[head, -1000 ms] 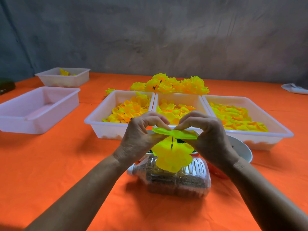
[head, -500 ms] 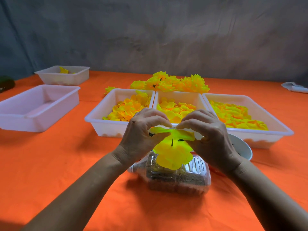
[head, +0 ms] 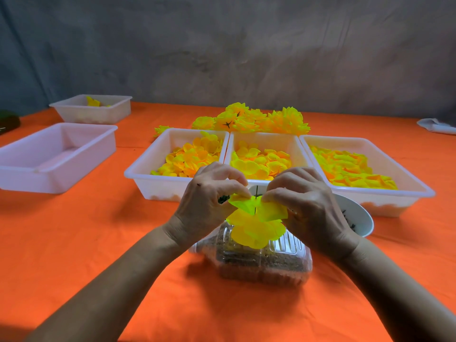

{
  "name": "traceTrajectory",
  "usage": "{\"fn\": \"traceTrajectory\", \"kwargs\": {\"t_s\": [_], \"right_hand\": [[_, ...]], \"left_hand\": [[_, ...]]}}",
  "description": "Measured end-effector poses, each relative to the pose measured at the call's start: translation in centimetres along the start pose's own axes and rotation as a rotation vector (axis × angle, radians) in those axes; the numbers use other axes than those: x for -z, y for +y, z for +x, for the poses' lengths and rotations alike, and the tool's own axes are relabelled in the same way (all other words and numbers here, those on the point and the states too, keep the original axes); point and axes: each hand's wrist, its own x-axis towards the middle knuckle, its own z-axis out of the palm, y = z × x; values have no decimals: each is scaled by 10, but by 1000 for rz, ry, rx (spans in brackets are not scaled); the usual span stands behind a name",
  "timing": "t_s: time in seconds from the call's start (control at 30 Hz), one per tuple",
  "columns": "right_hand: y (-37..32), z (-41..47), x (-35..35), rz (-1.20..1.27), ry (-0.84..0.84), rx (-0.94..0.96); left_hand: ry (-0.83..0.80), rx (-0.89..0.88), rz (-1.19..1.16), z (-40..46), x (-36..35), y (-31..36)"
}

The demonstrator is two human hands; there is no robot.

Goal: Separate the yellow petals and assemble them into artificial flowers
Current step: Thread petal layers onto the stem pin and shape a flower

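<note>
- A dark object (head: 8, 122) sits at the far left edge of the table (head: 86, 243), which wears an orange cloth.
- Behind it all hangs a grey, mottled backdrop (head: 246, 50).
- An empty white tray (head: 24, 178) stands at left; behind it a smaller tray (head: 118, 112) holds a few yellow pieces.
- Three white trays stand side by side at centre: the left tray (head: 145, 174), middle tray (head: 293, 149) and right tray (head: 407, 178), each holding loose yellow petals (head: 192, 159).
- Finished flowers (head: 251, 119) lie heaped on the cloth just behind these trays.
- The left hand (head: 204, 206) has its grip closed, pinching the left edge of a petal layer (head: 249, 204) between thumb and forefinger.
- That layer sits on a thin dark stem (head: 256, 191), above a lower petal layer (head: 254, 230); both are held in the air over a clear bottle (head: 266, 265) lying on its side.
- The right hand (head: 306, 206) likewise grips the layer, pinching its right side.
- A white bowl (head: 362, 218) with dark bits sits behind the right hand, touching the right tray.
- A pale cloth (head: 436, 125) lies at the far right edge.
</note>
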Motion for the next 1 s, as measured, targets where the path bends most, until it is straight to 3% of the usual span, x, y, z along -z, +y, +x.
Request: {"fn": "traceTrajectory", "kwargs": {"t_s": [1.0], "right_hand": [[-5,-8,-8,39,-66,-27]], "left_hand": [[-78,-53,-6,-13,-10,-8]]}}
